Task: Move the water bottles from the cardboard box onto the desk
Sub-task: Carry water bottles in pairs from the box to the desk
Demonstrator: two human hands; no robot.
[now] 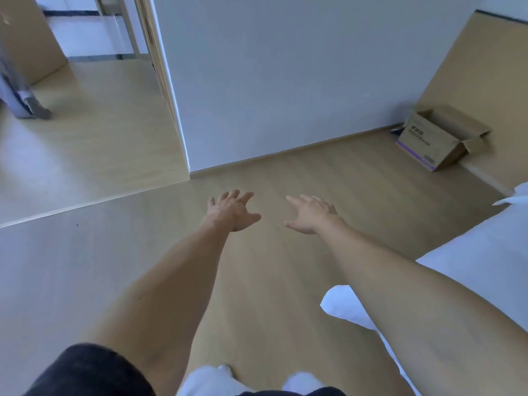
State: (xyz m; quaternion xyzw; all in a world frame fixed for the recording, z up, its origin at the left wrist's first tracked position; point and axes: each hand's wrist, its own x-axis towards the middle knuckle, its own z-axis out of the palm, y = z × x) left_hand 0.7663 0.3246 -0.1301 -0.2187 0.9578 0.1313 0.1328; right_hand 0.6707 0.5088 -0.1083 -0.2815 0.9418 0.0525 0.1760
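An open cardboard box (437, 138) with purple print stands on the wooden floor at the right, in the corner where the white wall meets a wooden panel. Its inside is not visible from here, and no water bottles show. Both my arms stretch forward over the floor in the middle of the view. My left hand (231, 211) is held out with fingers spread and holds nothing. My right hand (310, 214) is likewise spread and empty. Both hands are well short of the box and to its left.
A white wall (285, 81) rises straight ahead, with a doorway (100, 67) to its left. White bedding (483, 252) fills the right edge. A wooden panel (485, 67) stands behind the box. A grey object (25, 104) sits at the far left.
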